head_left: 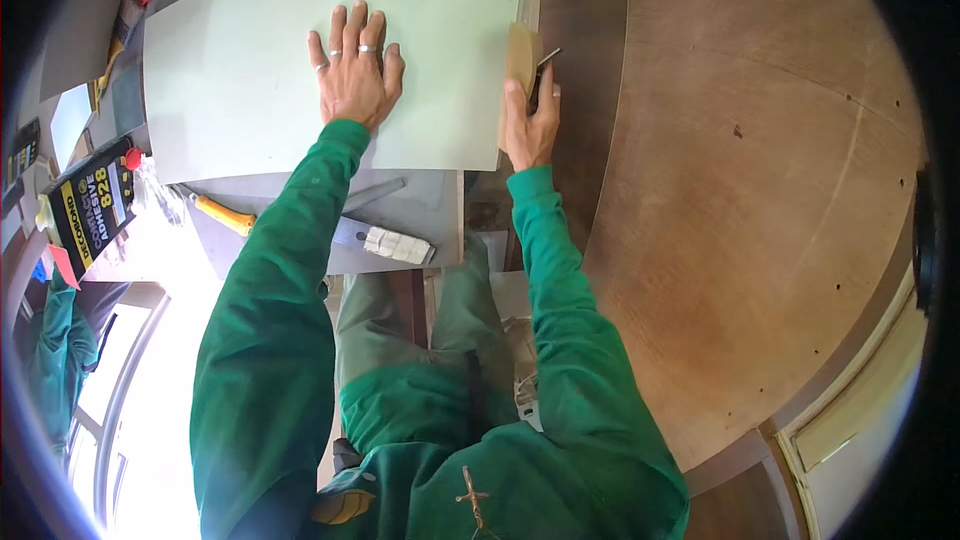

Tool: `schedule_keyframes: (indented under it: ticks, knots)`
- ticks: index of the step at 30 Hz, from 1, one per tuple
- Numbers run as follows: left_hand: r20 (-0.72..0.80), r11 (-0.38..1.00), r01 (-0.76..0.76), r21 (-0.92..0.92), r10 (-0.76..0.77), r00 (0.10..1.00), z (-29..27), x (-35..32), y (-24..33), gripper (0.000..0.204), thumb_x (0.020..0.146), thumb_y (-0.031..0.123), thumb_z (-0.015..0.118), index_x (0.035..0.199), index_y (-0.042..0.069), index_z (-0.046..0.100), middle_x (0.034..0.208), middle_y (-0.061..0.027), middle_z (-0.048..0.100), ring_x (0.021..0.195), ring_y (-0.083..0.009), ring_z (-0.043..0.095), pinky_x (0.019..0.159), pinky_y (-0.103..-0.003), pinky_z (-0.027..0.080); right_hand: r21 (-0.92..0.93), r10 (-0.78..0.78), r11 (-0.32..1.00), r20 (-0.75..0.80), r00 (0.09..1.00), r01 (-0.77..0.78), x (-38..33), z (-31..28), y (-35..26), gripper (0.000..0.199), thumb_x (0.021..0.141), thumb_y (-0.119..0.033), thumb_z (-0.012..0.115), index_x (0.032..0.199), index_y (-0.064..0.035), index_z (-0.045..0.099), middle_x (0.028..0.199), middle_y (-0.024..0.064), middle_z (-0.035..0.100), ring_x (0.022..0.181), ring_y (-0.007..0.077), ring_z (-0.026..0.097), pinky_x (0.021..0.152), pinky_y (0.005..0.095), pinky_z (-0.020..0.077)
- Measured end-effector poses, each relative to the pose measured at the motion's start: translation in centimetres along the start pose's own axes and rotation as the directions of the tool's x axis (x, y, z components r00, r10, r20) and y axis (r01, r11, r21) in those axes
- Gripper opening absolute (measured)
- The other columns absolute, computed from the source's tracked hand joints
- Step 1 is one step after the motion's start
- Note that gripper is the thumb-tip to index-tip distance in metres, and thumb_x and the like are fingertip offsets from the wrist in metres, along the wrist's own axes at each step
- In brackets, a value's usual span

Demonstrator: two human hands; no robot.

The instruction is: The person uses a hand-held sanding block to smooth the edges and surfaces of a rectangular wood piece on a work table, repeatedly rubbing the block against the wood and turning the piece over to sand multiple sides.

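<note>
1. Pale green sheet (250, 60) is lying flat on the grey tabletop (420, 210), covering most of its far part, with its right edge reaching the tabletop's right side.
2. Left hand (355, 70) is pressing palm-down on the middle of the sheet, fingers (350, 25) stretched out and slightly spread, gripping nothing.
3. Right hand (530, 120) is holding a tan wooden block (520, 55) against the sheet's right edge, fingers closed around the block's lower end.
4. A thin dark tool (547, 60) is sticking out just beside the block; whether the right hand is also gripping it cannot be told.
5. A scraper with a white handle (395, 243) and a yellow-handled tool (225, 215) are resting on the near tabletop, below the sheet.
6. A black and yellow adhesive can (90, 205) is standing to the left, well apart from both hands.
</note>
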State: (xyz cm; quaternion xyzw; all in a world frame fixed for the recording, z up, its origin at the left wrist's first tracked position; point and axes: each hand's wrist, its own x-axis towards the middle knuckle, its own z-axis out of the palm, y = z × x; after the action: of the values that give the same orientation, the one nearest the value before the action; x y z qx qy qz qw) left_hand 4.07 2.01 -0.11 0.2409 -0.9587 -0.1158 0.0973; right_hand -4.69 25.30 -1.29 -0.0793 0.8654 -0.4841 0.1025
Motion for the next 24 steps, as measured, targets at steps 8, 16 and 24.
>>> schedule_keyframes:
  ticks: [8, 16, 24]
  knots:
    - [0.019, 0.999, -0.024, -0.044, 0.024, 1.000, 0.7, 0.0, 0.5, 0.053, 0.102, 0.036, 0.048, 0.151, 0.017, 0.046, 0.164, -0.0082, 0.038, 0.157, -0.0308, 0.022, 0.127, -0.059, 0.007, -0.060, -0.023, 0.998, -0.030, 0.999, 0.021, 13.0, 1.1, -4.3, 0.086, 0.095, -0.058, 0.061, 0.158, -0.0027, 0.039, 0.156, 0.0364, 0.038, 0.146, 0.0506, 0.037, 0.119, 0.0515, 0.0343]
    - [0.035, 1.000, -0.009, 0.030, 0.008, 0.999, -0.1, -0.2, -0.3, 0.053, 0.101, 0.035, 0.049, 0.151, 0.017, 0.046, 0.163, -0.0073, 0.038, 0.158, -0.0289, 0.020, 0.127, -0.059, 0.006, -0.017, 0.106, 0.994, 0.007, 0.994, -0.106, -3.0, -0.3, -0.5, 0.093, 0.094, -0.056, 0.066, 0.157, 0.0052, 0.034, 0.153, 0.0373, 0.038, 0.143, 0.0482, 0.041, 0.119, 0.0527, 0.0329]
    - [0.023, 0.999, -0.033, -0.034, 0.034, 0.999, 0.6, 0.3, 1.1, 0.053, 0.101, 0.034, 0.050, 0.150, 0.016, 0.046, 0.162, -0.0084, 0.040, 0.157, -0.0292, 0.022, 0.127, -0.059, 0.007, -0.107, -0.062, 0.993, -0.075, 0.995, 0.054, 13.5, 1.1, -1.8, 0.085, 0.095, -0.057, 0.061, 0.157, -0.0019, 0.039, 0.152, 0.0340, 0.043, 0.143, 0.0463, 0.042, 0.118, 0.0505, 0.0352]
